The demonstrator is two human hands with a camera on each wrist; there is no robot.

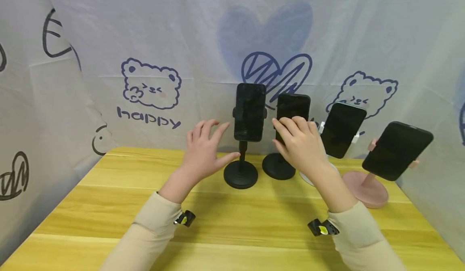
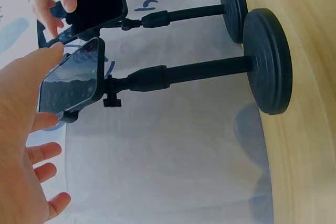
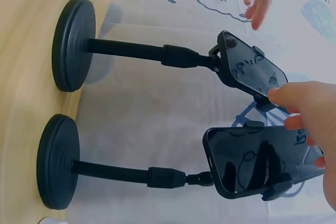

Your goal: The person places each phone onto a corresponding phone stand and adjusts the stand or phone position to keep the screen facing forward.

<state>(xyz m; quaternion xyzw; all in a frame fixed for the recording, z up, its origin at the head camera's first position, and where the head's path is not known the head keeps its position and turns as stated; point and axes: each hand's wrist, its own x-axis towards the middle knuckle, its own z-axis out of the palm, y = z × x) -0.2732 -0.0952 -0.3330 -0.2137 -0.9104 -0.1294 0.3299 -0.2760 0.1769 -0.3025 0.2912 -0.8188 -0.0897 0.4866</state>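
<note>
A black phone [image 1: 250, 111] is clamped upright in a black stand with a round base [image 1: 240, 175]. My left hand [image 1: 203, 150] is just left of it, with thumb and fingers spread and nothing between them. A second phone [image 1: 292, 105] sits in another black stand, its round base [image 1: 278, 168] on the tabletop. My right hand [image 1: 301, 141] is in front of that phone and hides its lower part. In the right wrist view, the right thumb [image 3: 286, 94] is by the lower edge of the first phone [image 3: 254, 66]; whether it touches cannot be told.
Farther right, a third phone [image 1: 343, 129] is held in a white stand, partly behind my right arm. A fourth phone [image 1: 397, 152] leans in a pink stand [image 1: 365, 190] near the right edge of the wooden table [image 1: 232, 230]. A printed cloth [image 1: 203, 32] hangs behind.
</note>
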